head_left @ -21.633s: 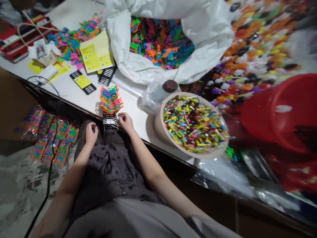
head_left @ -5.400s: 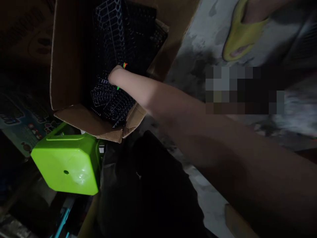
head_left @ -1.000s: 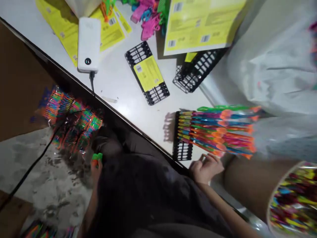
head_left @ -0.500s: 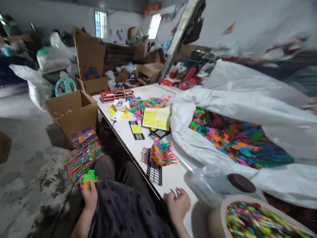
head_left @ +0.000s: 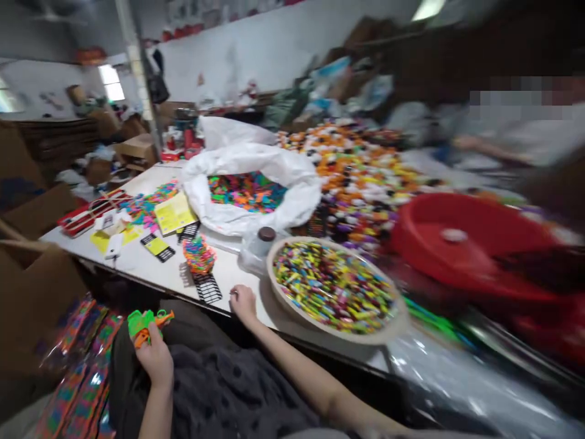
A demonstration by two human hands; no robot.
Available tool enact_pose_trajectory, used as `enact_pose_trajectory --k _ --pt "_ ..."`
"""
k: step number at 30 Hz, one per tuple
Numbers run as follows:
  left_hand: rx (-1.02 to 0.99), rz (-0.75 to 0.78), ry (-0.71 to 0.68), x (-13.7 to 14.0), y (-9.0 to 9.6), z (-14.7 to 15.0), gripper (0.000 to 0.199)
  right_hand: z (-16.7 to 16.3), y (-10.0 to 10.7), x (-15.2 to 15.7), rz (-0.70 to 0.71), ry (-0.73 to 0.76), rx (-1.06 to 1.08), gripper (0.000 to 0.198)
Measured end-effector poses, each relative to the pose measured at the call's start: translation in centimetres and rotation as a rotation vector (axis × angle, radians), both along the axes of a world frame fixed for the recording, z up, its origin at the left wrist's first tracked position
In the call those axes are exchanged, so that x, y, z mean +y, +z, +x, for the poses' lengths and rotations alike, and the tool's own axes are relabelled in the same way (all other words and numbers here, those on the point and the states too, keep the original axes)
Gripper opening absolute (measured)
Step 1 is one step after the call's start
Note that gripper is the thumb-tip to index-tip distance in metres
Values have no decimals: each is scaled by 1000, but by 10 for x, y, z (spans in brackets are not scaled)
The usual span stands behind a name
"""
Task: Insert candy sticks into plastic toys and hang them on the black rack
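Note:
My left hand (head_left: 156,358) is closed around bright green and orange plastic toy pieces (head_left: 141,326), held over my lap at the left. At the table's front edge rests my right hand (head_left: 244,303), blurred, its fingers loosely curled and a small gap showing between them; I see nothing held in it. Just left of that hand lies a black plastic grid (head_left: 208,288). A stack of multicoloured plastic pieces (head_left: 199,255) stands at the grid's far end.
Right of my right hand stands a beige basin (head_left: 397,326) of small wrapped pieces. Behind it are an open white sack (head_left: 301,207) of colourful pieces and a red tub (head_left: 420,231). Yellow cards (head_left: 174,213) lie on the table (head_left: 137,259). Packed bags (head_left: 86,378) lie low left. Another person sits far right.
The view has swung right, bringing the whole basin, the red tub and another person into sight. My left hand still holds the green and orange pieces. My right hand stays by the table edge.

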State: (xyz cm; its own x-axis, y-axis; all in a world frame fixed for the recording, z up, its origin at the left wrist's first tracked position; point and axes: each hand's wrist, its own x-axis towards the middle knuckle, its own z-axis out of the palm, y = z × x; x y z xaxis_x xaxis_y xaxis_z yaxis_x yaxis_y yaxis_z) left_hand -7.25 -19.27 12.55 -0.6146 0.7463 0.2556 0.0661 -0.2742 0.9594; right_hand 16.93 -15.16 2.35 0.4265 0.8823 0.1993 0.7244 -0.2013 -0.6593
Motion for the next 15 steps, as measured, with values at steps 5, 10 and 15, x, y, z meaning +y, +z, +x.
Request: enact_pose_trajectory --k 5,10,15 --pt "4 60 -311 56 24 49 35 -2 8 10 -58 -7 -69 17" --pt "34 29 -679 52 36 89 34 0 14 11 -124 -5 -43 22" --pt "3 -55 -883 13 27 111 43 5 24 8 -143 81 76 21"
